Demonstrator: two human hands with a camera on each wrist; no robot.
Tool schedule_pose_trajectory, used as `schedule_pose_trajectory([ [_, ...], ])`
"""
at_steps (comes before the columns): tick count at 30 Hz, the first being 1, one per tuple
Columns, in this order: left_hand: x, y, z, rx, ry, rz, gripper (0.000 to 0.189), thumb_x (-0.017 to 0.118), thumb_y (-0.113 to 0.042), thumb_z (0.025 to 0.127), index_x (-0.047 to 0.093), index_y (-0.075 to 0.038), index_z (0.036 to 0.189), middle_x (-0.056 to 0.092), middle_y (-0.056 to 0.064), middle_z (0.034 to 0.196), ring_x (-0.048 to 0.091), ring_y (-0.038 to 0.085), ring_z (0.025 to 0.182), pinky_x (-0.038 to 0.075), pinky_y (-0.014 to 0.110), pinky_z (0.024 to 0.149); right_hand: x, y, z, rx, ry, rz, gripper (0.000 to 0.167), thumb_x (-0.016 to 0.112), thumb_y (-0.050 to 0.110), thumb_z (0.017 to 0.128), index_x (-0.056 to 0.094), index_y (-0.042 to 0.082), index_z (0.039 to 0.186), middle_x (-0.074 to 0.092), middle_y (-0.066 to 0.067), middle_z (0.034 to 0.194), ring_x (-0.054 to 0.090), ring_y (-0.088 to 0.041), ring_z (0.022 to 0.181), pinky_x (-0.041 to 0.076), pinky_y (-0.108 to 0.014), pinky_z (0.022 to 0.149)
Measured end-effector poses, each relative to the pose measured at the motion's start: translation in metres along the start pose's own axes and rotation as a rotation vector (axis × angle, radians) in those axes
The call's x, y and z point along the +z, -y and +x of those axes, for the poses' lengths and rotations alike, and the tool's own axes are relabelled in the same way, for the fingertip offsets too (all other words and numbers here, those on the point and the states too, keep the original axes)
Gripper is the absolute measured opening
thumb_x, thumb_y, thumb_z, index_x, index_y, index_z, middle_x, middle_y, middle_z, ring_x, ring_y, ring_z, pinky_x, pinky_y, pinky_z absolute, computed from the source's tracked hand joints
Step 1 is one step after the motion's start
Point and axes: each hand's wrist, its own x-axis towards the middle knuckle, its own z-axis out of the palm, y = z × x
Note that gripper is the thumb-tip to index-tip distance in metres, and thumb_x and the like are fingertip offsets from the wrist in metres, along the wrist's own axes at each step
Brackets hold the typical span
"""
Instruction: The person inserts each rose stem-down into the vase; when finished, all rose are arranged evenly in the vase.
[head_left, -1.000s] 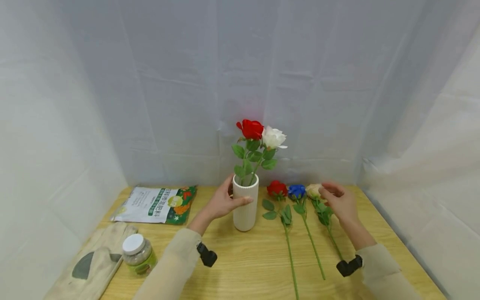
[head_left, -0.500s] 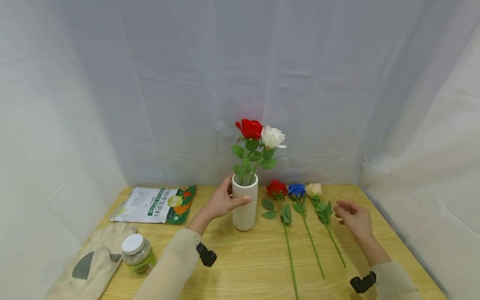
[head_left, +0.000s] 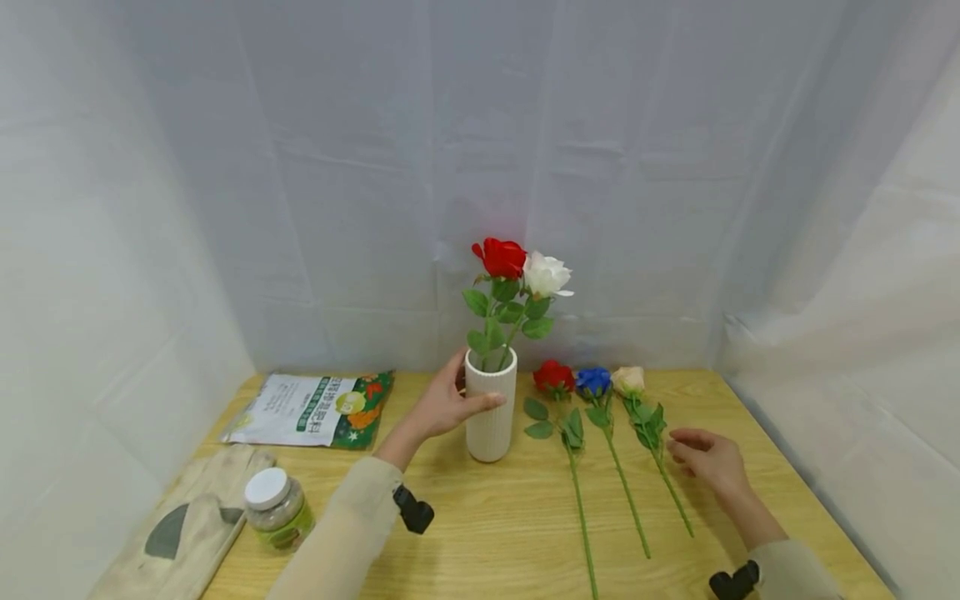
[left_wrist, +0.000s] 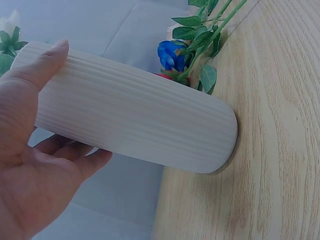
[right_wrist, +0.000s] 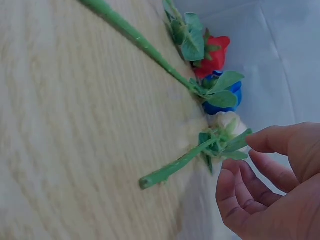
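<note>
The right hand has dropped back from the cream rose bloom at the far right and now hovers nearer, just right of its leaves and stem, while the left hand stays on the white vase. In the head view, that vase stands upright at the middle of the table, an upright red rose and a white rose rising from it. To its right lie a second red rose, a blue rose and the cream one, blooms far, stems near. Over on the left: a printed bag far, a white-lidded jar nearer, beige fabric beside it.

Across to the left wrist: here's the grip up close, thumb on one side of the ribbed wall, curled fingers on the other, with the vase's base on the wood.

And the right wrist shows the gap between thumb and fingers, loosely bent and holding nothing; whether a fingertip brushes the cream rose's leaf, I can't tell. This view also gives us that stem's cut end, pointing near.
</note>
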Motion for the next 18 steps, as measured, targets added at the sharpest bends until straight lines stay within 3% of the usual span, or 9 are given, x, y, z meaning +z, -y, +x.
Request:
schedule_pose_trajectory([
  [10,0.000,0.000,0.000,-0.009,0.004,0.006,0.089,0.080,-0.026,0.096,0.026,-0.011,0.166,0.050,0.019,0.156,0.056,0.040,0.138,0.053,0.057,0.108,0.007,-0.007,0.002,-0.008,0.051,-0.055,0.045,0.069,0.011,0.100,0.061,-0.015,0.135,0.078,-0.016,0.101,0.068,-0.013,0.075,0.056,-0.029,0.061],
  [18,0.000,0.000,0.001,-0.001,0.006,-0.003,0.090,0.080,-0.023,0.096,0.025,-0.011,0.166,0.049,0.019,0.157,0.055,0.040,0.138,0.053,0.057,0.108,0.011,-0.012,0.007,-0.090,0.060,-0.258,0.046,0.073,0.017,0.096,0.066,-0.010,0.132,0.077,-0.021,0.102,0.065,-0.017,0.073,0.053,-0.031,0.063],
])
